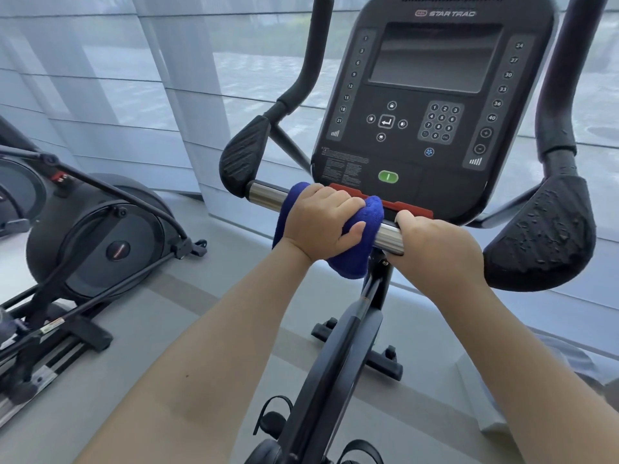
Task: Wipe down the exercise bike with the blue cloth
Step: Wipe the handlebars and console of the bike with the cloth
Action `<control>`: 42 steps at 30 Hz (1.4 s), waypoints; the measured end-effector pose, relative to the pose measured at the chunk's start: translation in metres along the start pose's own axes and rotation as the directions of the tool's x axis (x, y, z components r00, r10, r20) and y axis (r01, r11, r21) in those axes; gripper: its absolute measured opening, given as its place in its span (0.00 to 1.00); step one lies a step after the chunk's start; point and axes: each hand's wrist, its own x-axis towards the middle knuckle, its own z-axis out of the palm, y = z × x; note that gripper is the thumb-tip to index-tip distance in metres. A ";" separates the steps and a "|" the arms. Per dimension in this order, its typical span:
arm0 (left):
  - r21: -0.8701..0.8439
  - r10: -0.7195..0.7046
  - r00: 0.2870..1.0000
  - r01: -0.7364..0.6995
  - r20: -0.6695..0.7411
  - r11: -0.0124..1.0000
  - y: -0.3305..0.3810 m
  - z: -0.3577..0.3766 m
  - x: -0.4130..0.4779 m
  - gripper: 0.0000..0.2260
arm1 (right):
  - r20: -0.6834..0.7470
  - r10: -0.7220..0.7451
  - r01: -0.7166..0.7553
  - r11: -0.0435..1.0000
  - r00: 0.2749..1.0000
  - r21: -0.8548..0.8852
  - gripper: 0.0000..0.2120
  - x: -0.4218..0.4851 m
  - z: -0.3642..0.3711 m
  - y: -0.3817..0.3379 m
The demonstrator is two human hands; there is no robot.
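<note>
The left grip [318, 226] clenches the light, soft blue cloth [348, 266] round the chrome handlebar [264, 194] of the exercise bike [435, 95], the right grip [435, 252] grasping bare bar; held bunched, it should slide easily

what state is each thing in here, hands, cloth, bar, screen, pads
left hand, grips the blue cloth around the chrome bar
right hand, grips the bare bar beside the cloth
blue cloth, bunched, wrapped round the bar
chrome bar, middle covered by cloth, left end bare
console screen, dark
right arm pad, surface cracked and flaking
left arm pad, looks intact
</note>
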 end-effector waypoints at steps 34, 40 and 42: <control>-0.121 -0.286 0.956 0.277 -0.064 0.953 0.042 -0.001 0.003 0.15 | -0.064 -0.045 0.053 0.992 0.997 0.118 0.20 0.001 0.003 0.000; -0.023 -0.061 0.987 0.065 0.149 0.998 0.008 -0.014 0.012 0.15 | -0.040 -0.020 0.023 0.997 0.999 0.079 0.24 0.001 0.003 0.000; -0.026 -0.106 0.963 0.116 0.246 0.993 0.009 -0.021 0.021 0.17 | -0.038 -0.020 0.023 0.998 0.999 0.066 0.25 0.001 0.002 -0.001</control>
